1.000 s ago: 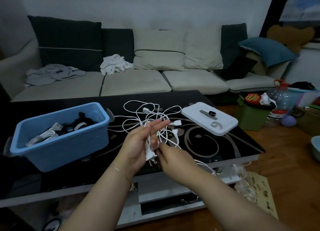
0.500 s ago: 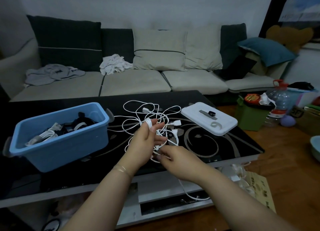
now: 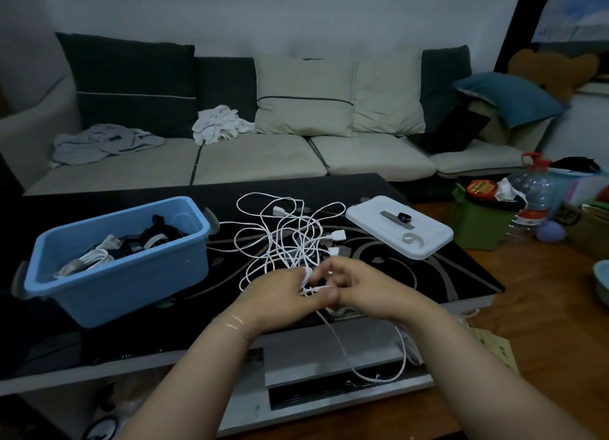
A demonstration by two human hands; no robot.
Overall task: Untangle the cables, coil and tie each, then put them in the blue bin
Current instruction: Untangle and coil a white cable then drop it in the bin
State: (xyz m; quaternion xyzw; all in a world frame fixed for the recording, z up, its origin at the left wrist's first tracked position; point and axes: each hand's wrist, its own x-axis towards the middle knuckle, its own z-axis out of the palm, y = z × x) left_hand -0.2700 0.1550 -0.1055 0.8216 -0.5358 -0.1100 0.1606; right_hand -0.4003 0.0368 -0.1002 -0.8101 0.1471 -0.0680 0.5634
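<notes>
A tangle of white cables [image 3: 290, 232] lies on the black glass table [image 3: 445, 274], right of the blue bin [image 3: 122, 274]. The bin holds several coiled cables, white and black. My left hand [image 3: 280, 294] grips a bunch of white cable loops at the tangle's near edge. My right hand [image 3: 362, 288] meets it from the right and pinches a strand of the same cable. One white strand [image 3: 372, 373] hangs from my hands over the table's front edge and loops below.
A white bin lid [image 3: 428, 245] with small ties on it lies on the table's right side. A sofa [image 3: 257, 159] with cushions and cloths stands behind. A green box [image 3: 478, 228], a water bottle [image 3: 530, 199] and clutter sit on the floor at right.
Both hands have dropped toward the table's front edge and come together. My left hand, open-fingered with loops round it before, now closes on the bunch. The hanging strand swings lower.
</notes>
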